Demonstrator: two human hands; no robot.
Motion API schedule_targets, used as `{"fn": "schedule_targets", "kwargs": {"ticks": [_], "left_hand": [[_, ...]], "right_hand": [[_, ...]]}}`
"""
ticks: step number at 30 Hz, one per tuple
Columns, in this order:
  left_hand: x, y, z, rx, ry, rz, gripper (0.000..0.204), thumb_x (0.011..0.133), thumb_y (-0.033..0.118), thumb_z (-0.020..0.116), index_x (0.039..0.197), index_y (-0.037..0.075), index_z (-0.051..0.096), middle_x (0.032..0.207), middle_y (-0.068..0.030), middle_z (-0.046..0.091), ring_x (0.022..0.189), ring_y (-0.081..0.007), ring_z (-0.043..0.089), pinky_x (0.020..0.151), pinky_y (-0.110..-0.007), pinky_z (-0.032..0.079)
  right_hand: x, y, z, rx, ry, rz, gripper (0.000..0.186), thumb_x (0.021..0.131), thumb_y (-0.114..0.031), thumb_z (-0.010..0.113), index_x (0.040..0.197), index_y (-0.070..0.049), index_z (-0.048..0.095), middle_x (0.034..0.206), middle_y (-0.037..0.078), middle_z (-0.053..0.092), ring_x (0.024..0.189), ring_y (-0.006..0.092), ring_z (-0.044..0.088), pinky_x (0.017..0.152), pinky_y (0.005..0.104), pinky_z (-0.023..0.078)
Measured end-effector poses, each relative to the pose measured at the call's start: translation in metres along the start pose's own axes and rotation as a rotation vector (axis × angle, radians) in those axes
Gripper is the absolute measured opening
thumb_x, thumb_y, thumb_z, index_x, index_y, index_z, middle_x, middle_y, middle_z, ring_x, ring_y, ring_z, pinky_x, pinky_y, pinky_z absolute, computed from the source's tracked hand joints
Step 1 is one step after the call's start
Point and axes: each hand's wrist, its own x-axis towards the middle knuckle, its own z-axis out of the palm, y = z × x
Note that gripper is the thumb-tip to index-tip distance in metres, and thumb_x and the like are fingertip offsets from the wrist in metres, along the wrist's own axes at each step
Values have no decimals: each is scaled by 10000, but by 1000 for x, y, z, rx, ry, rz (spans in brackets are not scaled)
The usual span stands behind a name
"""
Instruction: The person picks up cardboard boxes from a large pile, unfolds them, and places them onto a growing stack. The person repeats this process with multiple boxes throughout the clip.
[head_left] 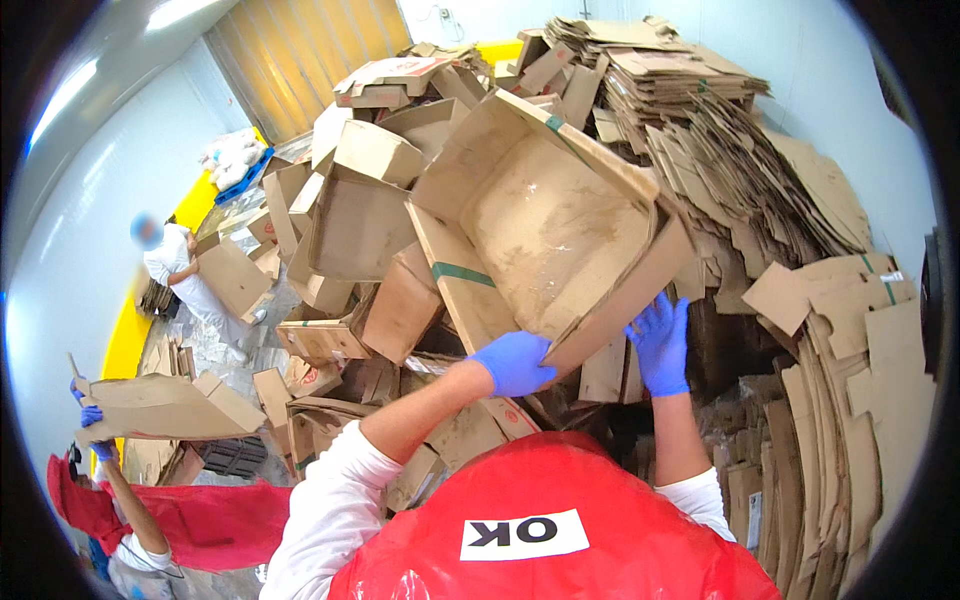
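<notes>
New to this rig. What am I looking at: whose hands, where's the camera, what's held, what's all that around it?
No robot here: it's a person working with two hands in blue gloves. The one picture comes from a wide fisheye camera on their head, looking down, so straight edges bend and the red apron at the bottom is their own.

The left hand grips the near edge of a big, open cardboard box. The right hand is open at the box's outer side; whether it bears any weight is hard to tell.

Beyond lies a heap of loose boxes, with flattened cardboard stacked on the right. Two co-workers at left handle cardboard too.
</notes>
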Motion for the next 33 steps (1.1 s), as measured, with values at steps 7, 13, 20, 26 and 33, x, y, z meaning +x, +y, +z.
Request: {"fn": "schedule_targets", "kwargs": {"ticks": [7, 13, 20, 26, 33], "left_hand": [[-5, -61, 85, 86, 7, 11, 319, 951, 235, 613, 1198, 35, 625, 953, -268, 714, 922, -461, 687, 806, -542, 544], [-17, -71, 108, 130, 0, -16, 302, 945, 234, 619, 1181, 45, 622, 947, -248, 714, 904, -453, 687, 781, -536, 544], [-35, -90, 112, 37, 148, -16, 327, 953, 252, 633, 1239, 94, 649, 981, -207, 725, 930, -434, 686, 804, -522, 550], [-47, -104, 128, -19, 247, -54, 351, 961, 243, 638, 1289, 123, 670, 1068, -185, 721, 997, -404, 683, 853, -502, 552], [-45, -103, 124, -51, 236, -15, 360, 970, 288, 638, 1274, 101, 679, 1095, -187, 721, 1020, -407, 680, 875, -496, 550]], "right_hand": [[-31, -28, 1, -631, 202, -490, 640, 1093, -401, 470, 1634, -104, 299, 1644, 151, 357, 1506, 302, 354, 1219, 460, 291], [-37, -59, 63, -1051, 69, -390, 667, 933, -193, 755, 1497, 38, 483, 1481, 173, 557, 1351, 229, 531, 1153, 355, 391], [-28, -57, 60, -933, -38, -215, 526, 963, -155, 693, 1418, 66, 550, 1355, 163, 652, 1215, 201, 624, 1070, 338, 476], [-25, -52, 60, -1208, -73, -276, 527, 909, -207, 701, 1355, 52, 592, 1277, 200, 699, 1152, 243, 681, 1003, 358, 525], [-39, -48, 74, -1274, 37, -367, 490, 923, -212, 678, 1339, 39, 618, 1200, 223, 731, 1094, 256, 722, 955, 362, 548]]}}
